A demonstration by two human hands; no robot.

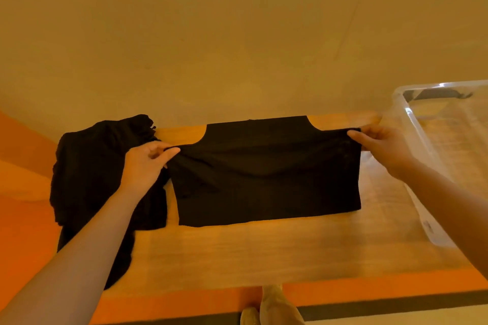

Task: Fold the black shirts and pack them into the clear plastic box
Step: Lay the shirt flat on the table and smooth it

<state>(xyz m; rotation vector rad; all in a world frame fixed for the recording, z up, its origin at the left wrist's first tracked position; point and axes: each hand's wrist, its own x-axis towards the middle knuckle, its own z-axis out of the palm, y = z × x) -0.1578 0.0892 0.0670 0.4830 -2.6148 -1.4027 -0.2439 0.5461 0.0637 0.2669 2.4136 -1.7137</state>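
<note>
A black shirt lies spread on the wooden table, partly folded over itself. My left hand pinches its left edge between thumb and fingers. My right hand pinches the right upper corner. Between the two hands the fold is stretched out and lifted slightly. A heap of other black shirts sits at the table's left end, partly under my left forearm and hanging over the edge. The clear plastic box stands at the right, just beyond my right hand, with a dark piece visible at its far end.
A plain wall runs right behind the table's far edge. The front edge has an orange strip. My shoes show below it on the floor. Bare wood lies between the shirt and the front edge.
</note>
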